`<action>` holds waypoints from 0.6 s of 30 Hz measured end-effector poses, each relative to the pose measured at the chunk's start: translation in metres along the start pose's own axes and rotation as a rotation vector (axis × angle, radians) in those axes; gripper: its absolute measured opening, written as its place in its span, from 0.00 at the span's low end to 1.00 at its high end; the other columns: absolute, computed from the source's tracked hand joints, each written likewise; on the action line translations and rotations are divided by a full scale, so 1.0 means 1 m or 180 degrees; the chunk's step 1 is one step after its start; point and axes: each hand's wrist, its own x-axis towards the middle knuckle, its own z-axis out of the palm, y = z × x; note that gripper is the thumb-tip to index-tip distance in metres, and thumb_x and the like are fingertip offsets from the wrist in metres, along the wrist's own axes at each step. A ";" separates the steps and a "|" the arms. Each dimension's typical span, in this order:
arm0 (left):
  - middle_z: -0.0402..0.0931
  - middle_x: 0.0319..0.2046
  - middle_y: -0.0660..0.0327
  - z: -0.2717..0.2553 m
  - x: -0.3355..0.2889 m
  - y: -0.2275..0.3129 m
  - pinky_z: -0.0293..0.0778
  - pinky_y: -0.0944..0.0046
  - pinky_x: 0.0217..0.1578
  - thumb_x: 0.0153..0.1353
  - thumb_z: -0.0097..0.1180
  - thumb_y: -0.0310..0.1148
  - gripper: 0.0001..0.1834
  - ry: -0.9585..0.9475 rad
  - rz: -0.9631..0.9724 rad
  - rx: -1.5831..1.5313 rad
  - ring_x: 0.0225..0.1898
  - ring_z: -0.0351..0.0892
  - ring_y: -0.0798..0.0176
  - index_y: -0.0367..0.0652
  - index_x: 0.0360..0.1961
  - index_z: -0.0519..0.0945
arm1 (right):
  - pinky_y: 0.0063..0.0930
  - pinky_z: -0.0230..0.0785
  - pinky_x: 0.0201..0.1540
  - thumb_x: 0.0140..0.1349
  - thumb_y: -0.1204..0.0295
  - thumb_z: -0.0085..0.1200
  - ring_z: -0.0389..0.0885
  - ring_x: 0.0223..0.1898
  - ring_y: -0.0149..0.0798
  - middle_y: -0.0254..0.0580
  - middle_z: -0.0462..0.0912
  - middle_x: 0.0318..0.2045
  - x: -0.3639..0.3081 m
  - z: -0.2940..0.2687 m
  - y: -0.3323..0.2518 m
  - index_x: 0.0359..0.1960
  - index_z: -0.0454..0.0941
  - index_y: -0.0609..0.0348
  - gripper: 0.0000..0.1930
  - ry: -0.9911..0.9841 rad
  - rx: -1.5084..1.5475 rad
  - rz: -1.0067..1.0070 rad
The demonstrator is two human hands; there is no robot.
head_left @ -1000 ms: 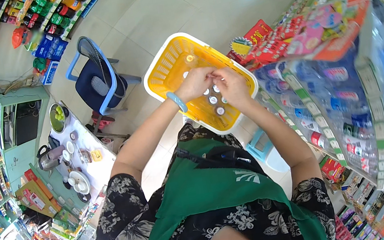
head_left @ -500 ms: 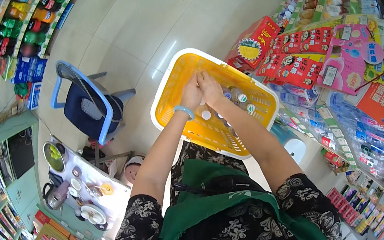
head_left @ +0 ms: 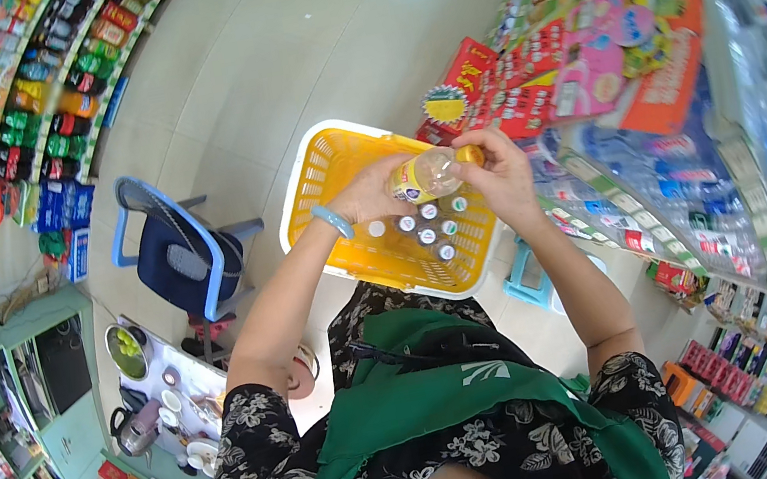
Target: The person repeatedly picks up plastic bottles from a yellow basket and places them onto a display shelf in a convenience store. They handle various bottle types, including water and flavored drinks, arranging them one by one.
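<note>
Above a yellow plastic basket (head_left: 330,159) with a white rim, I hold a clear bottle (head_left: 435,176) tilted nearly on its side. My left hand (head_left: 370,195), with a pale blue bangle at the wrist, is closed round the labelled body. At the other end, the fingers of my right hand (head_left: 505,181) grip the bottle's golden-yellow cap. Several upright bottles (head_left: 429,236) stand inside the basket, mostly showing their light caps. The bottle and my hands hide part of the basket's far right side.
A blue chair (head_left: 176,244) stands on the tiled floor to the left, near a white table (head_left: 189,399) with dishes. Red boxes (head_left: 467,73) and shelves of packed goods line the right. Drink shelves (head_left: 61,101) curve along the far left. A light blue stool (head_left: 525,282) is beside the basket.
My hands were together down inside the basket. Now they are raised and apart, with the bottle held between them above it. The view has shifted, so the basket appears slightly further left.
</note>
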 end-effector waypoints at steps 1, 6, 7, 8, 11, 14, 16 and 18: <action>0.71 0.50 0.53 0.007 -0.004 0.022 0.66 0.62 0.54 0.41 0.68 0.30 0.42 -0.0072 0.0055 -0.0150 0.52 0.70 0.58 0.41 0.60 0.64 | 0.23 0.69 0.42 0.49 0.78 0.61 0.75 0.38 0.30 0.36 0.75 0.36 -0.012 -0.013 -0.020 0.45 0.73 0.62 0.20 0.0203 0.0205 0.0021; 0.72 0.46 0.56 0.067 -0.009 0.131 0.66 0.63 0.52 0.43 0.67 0.29 0.38 -0.0192 0.0706 -0.0228 0.51 0.69 0.64 0.38 0.57 0.64 | 0.26 0.69 0.44 0.49 0.74 0.63 0.74 0.46 0.35 0.45 0.72 0.47 -0.090 -0.087 -0.087 0.56 0.62 0.64 0.32 0.0852 0.0002 -0.0713; 0.71 0.47 0.56 0.089 -0.006 0.161 0.65 0.63 0.53 0.44 0.66 0.28 0.38 -0.0141 0.0994 -0.0182 0.52 0.68 0.64 0.38 0.58 0.63 | 0.28 0.69 0.46 0.50 0.73 0.63 0.73 0.48 0.36 0.46 0.71 0.49 -0.107 -0.108 -0.088 0.58 0.60 0.63 0.34 0.0967 -0.0265 -0.0971; 0.70 0.49 0.56 0.107 -0.008 0.189 0.64 0.63 0.54 0.45 0.66 0.28 0.38 -0.0101 0.1071 -0.0211 0.53 0.67 0.64 0.38 0.58 0.62 | 0.29 0.69 0.47 0.50 0.72 0.63 0.72 0.50 0.37 0.47 0.69 0.50 -0.125 -0.120 -0.092 0.58 0.59 0.63 0.34 0.1057 -0.0161 -0.0928; 0.66 0.52 0.56 0.155 -0.008 0.259 0.61 0.62 0.56 0.48 0.65 0.28 0.37 -0.0284 0.1254 -0.0389 0.56 0.64 0.63 0.38 0.59 0.60 | 0.33 0.68 0.52 0.51 0.70 0.64 0.70 0.53 0.40 0.48 0.67 0.52 -0.172 -0.159 -0.105 0.58 0.56 0.63 0.36 0.1256 0.0113 -0.0775; 0.64 0.54 0.55 0.203 -0.001 0.322 0.59 0.61 0.58 0.51 0.63 0.30 0.37 -0.0791 0.1446 -0.0487 0.58 0.62 0.61 0.37 0.60 0.58 | 0.34 0.68 0.54 0.50 0.70 0.65 0.72 0.52 0.39 0.46 0.69 0.50 -0.215 -0.210 -0.129 0.56 0.56 0.62 0.35 0.1395 0.0426 -0.0754; 0.65 0.54 0.54 0.232 0.015 0.351 0.58 0.61 0.59 0.52 0.62 0.30 0.38 -0.0758 0.1900 -0.0049 0.58 0.63 0.58 0.37 0.61 0.57 | 0.33 0.69 0.52 0.49 0.71 0.66 0.73 0.50 0.37 0.44 0.70 0.49 -0.234 -0.250 -0.139 0.57 0.56 0.62 0.36 0.1667 0.0563 -0.0876; 0.65 0.52 0.50 0.260 0.028 0.373 0.59 0.59 0.58 0.51 0.61 0.28 0.38 -0.0552 0.2245 0.0148 0.57 0.64 0.52 0.36 0.61 0.57 | 0.31 0.71 0.50 0.48 0.75 0.66 0.75 0.49 0.36 0.43 0.71 0.49 -0.245 -0.290 -0.151 0.57 0.56 0.61 0.36 0.1713 0.0734 -0.0950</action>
